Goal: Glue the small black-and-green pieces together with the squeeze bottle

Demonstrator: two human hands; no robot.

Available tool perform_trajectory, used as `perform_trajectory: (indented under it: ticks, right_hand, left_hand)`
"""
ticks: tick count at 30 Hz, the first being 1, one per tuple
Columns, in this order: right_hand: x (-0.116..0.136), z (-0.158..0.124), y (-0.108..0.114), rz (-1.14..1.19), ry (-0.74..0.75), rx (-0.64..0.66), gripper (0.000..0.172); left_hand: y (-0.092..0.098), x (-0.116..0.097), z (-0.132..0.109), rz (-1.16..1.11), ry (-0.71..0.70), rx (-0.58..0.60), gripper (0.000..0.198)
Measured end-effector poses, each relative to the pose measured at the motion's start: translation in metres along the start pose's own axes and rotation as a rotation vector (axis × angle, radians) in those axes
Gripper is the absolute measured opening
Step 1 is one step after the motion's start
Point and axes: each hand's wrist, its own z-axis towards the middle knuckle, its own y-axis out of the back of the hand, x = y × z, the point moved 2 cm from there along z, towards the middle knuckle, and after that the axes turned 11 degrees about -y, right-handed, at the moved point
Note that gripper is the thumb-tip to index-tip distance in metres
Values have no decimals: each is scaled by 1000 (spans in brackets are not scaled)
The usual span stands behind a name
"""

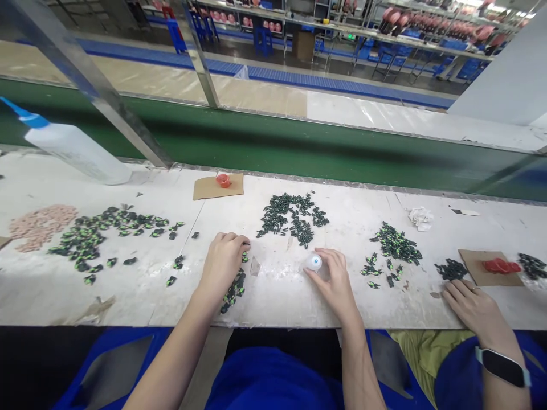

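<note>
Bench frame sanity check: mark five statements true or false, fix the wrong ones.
1. The right hand has thumb and fingers around a small white round item. True.
2. The blue-tipped bottle is at the picture's right. False: it is at the left.
3. A red item sits on cardboard beyond the left hand. True.
4. The co-worker's wrist is bare. False: it wears a watch.
5. The pink pieces lie between the person's hands. False: they lie at far left.
</note>
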Motion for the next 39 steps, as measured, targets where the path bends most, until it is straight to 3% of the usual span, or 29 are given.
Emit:
perform_trajectory:
  ticks: [3,7,11,14,19,28,39]
  right_hand:
    - [2,-2,1,165,-95,46,24]
    - [4,-10,5,373,-267,119,29]
    - [0,-15,12,530,-265,-13,34]
    - [-7,-18,14,641,-323,-107,37]
    - [-9,-22,9,627,-442,-216,29]
    - [5,-27,-4,456,-489,-212,30]
    - [5,-25,-5,455,-498,-186,28]
  left_hand:
    - [1,-5,0,-102,-41,-15,14]
    - [-7,-31,-8,-322,-100,10,10]
    - [-24,-64,-17,-466,-91,107,10]
    - [-30,-75,-21,-537,-51,145,12]
    - [-28,-72,-23,-639,-4,138,12]
    - [-31,-72,-30,-690,65,55,9]
    - [-32,-72,-30,-691,63,36,8]
